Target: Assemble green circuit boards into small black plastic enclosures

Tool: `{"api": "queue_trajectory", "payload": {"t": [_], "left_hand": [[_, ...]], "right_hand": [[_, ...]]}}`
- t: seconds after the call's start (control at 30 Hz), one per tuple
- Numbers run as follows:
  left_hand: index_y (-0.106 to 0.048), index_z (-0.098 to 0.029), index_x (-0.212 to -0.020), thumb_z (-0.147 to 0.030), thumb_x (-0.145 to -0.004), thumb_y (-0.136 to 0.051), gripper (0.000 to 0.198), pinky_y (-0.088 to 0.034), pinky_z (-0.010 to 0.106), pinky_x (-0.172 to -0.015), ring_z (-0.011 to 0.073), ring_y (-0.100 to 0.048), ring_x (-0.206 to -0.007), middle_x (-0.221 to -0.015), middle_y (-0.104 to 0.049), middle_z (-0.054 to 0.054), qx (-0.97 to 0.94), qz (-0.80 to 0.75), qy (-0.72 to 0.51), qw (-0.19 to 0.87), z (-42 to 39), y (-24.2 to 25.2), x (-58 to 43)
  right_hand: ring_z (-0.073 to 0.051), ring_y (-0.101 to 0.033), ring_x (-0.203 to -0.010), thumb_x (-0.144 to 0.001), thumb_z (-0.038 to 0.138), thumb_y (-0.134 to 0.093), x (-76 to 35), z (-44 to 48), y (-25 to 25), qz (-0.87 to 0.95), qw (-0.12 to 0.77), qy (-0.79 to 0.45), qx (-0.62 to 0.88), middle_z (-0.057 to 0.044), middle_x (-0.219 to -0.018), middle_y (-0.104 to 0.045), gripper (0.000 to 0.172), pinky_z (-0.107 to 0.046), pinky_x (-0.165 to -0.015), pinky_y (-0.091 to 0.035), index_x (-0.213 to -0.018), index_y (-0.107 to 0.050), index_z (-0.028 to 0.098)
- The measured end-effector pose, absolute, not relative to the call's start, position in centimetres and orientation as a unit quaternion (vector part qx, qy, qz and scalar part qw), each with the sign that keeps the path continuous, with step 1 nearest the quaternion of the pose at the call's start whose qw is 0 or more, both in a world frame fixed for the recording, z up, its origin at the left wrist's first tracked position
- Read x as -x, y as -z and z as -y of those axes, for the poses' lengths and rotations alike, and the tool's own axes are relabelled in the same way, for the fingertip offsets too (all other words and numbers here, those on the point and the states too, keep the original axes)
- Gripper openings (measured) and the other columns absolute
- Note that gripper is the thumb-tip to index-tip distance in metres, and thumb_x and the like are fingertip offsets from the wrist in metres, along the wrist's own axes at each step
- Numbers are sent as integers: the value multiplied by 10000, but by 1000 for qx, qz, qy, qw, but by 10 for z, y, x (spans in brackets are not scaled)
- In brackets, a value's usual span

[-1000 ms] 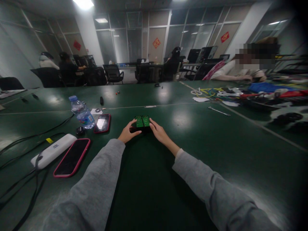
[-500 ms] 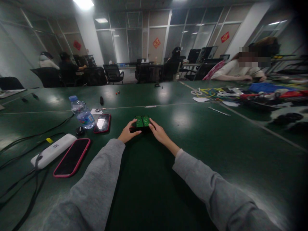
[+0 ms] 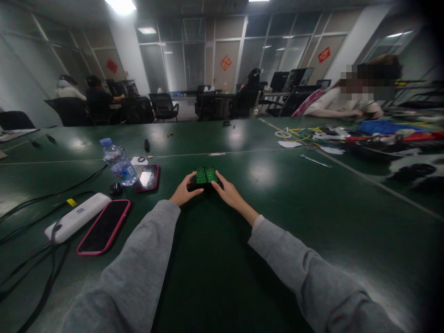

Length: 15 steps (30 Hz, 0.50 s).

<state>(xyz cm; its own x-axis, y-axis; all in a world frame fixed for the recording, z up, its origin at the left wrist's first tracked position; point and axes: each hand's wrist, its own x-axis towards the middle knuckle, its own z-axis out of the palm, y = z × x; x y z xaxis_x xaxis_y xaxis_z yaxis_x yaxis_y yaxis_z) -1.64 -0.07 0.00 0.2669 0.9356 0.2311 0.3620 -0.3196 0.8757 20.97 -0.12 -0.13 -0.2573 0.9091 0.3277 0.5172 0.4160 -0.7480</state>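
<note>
A small green circuit board (image 3: 201,175), split by a dark band down its middle, faces up on a black base near the centre of the head view. My left hand (image 3: 185,190) grips its left side, fingers at the far left corner and thumb along the near edge. On the opposite side, my right hand (image 3: 229,190) holds the right edge, its thumb bent in at the near right corner. Most of the black base is hidden by shadow and my fingers.
To the left lie a plastic water bottle (image 3: 120,164), a phone (image 3: 148,178), a pink-cased phone (image 3: 104,227), a white power strip (image 3: 78,217) and black cables. A wrench (image 3: 315,161) lies at right, before piled cables and tools. Across the table sits a person (image 3: 333,104).
My right thumb has shifted slightly left along the board's near edge. The board and my left hand look almost unmoved.
</note>
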Motion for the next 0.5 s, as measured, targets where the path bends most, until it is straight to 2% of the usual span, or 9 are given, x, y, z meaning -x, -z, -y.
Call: {"api": "queue_trajectory", "payload": {"t": [0.13, 0.3, 0.5], "left_hand": [[-339, -261, -1385, -464, -710, -704, 794, -411, 504, -986, 296, -484, -1187, -1447, -346, 119, -713, -449, -412, 347, 1, 2, 14], [-347, -250, -1382, -478, -749, -660, 742, -426, 487, -962, 289, -493, -1174, -1404, -402, 123, -706, -460, -418, 340, 0, 3, 13], [-368, -245, -1371, -483, -795, -604, 667, -433, 464, -940, 280, -501, -1164, -1371, -444, 118, -699, -470, -417, 342, 0, 4, 13]], "right_hand": [[-242, -373, -1308, -920, 583, -386, -209, -5, 8, 734, 423, -264, 461, -84, -1429, -381, 653, -441, -1100, -299, -1446, -304, 205], [-209, -462, -1238, -933, 563, -374, -210, -11, 12, 694, 499, -282, 436, -107, -1344, -480, 596, -402, -1067, -353, -1404, -370, 198], [-202, -482, -1214, -947, 510, -388, -210, -9, 9, 696, 497, -288, 430, -93, -1326, -498, 515, -403, -1049, -378, -1369, -415, 217]]}}
